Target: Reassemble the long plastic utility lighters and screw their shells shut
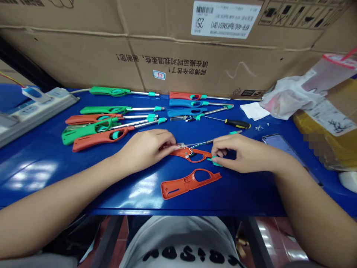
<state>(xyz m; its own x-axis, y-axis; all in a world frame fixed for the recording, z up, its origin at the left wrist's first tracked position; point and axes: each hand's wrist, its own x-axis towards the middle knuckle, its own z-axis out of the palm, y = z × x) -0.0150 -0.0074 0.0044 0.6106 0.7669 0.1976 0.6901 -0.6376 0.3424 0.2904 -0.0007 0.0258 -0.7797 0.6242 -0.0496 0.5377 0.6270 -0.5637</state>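
My left hand (152,149) is closed on the handle end of an open orange lighter casing half (182,152), where a clear fuel tank (180,145) shows by the fingertips. Thin wires (192,149) run across this half toward a metal lighter tube (209,141) with a green tip, lying just behind. At the casing's narrow end, my right hand (237,152) pinches a small green plastic piece (216,161). The fingers partly cover that piece. Nearer the table's front edge lies the other orange casing half (191,183), hollow side up, apart from both hands.
Several assembled lighters (103,143) lie at the back left, more (189,103) at back centre. A yellow-black screwdriver (237,123), a phone (287,149) and a bagged drink cup (326,74) are to the right. A power strip (36,111) stands left; a large carton (92,56) walls the back.
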